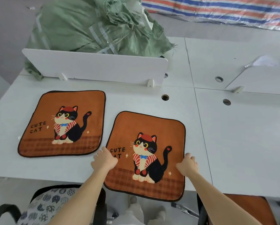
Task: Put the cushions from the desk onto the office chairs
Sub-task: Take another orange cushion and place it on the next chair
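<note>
Two orange cat cushions lie on the white desk point(233, 143). The left cushion point(63, 122) lies flat, away from both hands. The right cushion point(145, 153) hangs over the desk's near edge. My left hand point(104, 159) grips its left edge and my right hand point(187, 164) grips its right edge. Below the desk, the left office chair point(55, 205) carries a blue cat-print seat cover. The right office chair point(243, 208) has an orange cushion on its seat.
A white divider panel point(95, 67) stands behind the cushions, with a big green woven sack point(95, 25) beyond it. A second divider point(262, 78) is at the right. Cable holes point(165, 97) dot the desk. A striped tarp point(217, 8) lies at the far back.
</note>
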`<state>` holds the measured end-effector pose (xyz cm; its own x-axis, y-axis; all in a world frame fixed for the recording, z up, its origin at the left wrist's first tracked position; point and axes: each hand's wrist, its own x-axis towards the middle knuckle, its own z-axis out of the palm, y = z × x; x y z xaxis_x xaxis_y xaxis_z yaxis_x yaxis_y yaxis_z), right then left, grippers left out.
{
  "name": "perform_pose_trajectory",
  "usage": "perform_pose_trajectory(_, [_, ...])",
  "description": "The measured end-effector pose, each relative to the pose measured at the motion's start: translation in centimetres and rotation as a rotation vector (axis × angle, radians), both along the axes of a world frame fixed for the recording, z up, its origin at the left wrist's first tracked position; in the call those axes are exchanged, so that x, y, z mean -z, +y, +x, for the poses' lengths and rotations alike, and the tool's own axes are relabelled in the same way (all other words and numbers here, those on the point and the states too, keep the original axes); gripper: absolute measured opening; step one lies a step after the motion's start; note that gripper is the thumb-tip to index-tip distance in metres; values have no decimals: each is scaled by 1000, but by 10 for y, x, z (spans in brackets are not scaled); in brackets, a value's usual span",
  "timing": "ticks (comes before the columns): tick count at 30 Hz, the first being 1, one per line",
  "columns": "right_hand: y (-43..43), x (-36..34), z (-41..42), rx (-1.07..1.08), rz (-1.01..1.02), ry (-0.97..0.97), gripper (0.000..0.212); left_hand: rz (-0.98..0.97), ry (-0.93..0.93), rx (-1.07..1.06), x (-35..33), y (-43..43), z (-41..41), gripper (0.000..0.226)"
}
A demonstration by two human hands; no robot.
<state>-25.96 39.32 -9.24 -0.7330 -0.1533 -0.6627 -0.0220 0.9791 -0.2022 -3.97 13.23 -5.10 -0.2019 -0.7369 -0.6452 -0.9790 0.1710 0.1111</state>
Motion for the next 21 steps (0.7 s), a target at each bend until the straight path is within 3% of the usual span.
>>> perform_pose_trajectory(3, [-13,3,-10,72,-71,59,87,-88,103,125,3,-23,-20,72])
perform_pose_trajectory(7, [-36,7,-17,166,-16,41,82,6,225,73,15,-47,-48,77])
perform_pose_trajectory(10, [-45,12,-11,185,86,13,74,63,188,30,29,-49,-54,83])
perform_pose_trajectory(13, [-50,15,-4,193,116,36,68,-23,103,111,40,-47,-52,80])
perform_pose_trajectory(21, [-24,18,-11,370,-146,-15,43,54,241,-42,53,-60,-39,67])
